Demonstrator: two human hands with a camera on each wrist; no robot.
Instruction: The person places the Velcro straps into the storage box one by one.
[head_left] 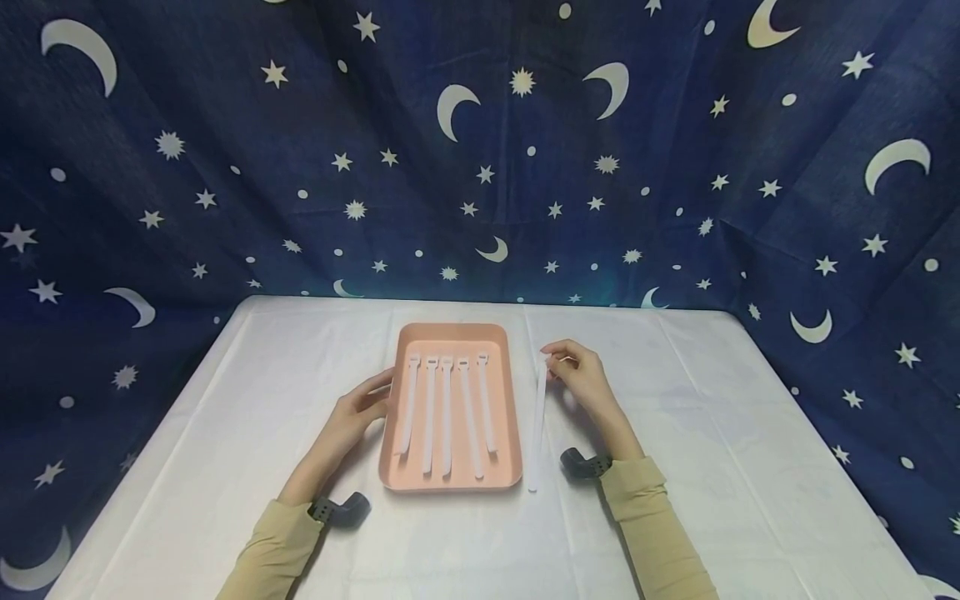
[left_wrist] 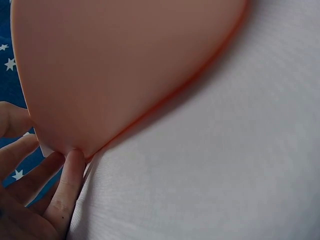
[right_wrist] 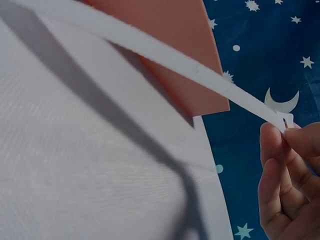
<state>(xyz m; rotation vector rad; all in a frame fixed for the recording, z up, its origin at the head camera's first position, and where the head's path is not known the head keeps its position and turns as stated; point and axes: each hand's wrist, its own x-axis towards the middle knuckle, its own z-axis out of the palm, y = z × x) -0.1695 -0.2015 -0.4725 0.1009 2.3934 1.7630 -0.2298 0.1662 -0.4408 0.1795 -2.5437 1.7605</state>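
Observation:
My right hand (head_left: 587, 379) pinches the slotted head of a white hook-and-loop cable tie (head_left: 538, 425) beside the tray's right side. In the right wrist view, the strap (right_wrist: 165, 57) stretches away from the fingertips and casts a shadow on the cloth. A shallow pink tray (head_left: 453, 482) holds several similar white cable ties (head_left: 447, 417), laid lengthwise in a row with their heads at the far end. My left hand (head_left: 351, 421) rests against the tray's left side. Its fingertips touch the outer wall (left_wrist: 100, 75) in the left wrist view.
A white cloth (head_left: 225, 467) covers the table under the tray. Behind and around it hangs a dark blue curtain (head_left: 420, 208) with moons and stars. Each wrist wears a black camera, one at the left (head_left: 348, 510) and one at the right (head_left: 581, 464).

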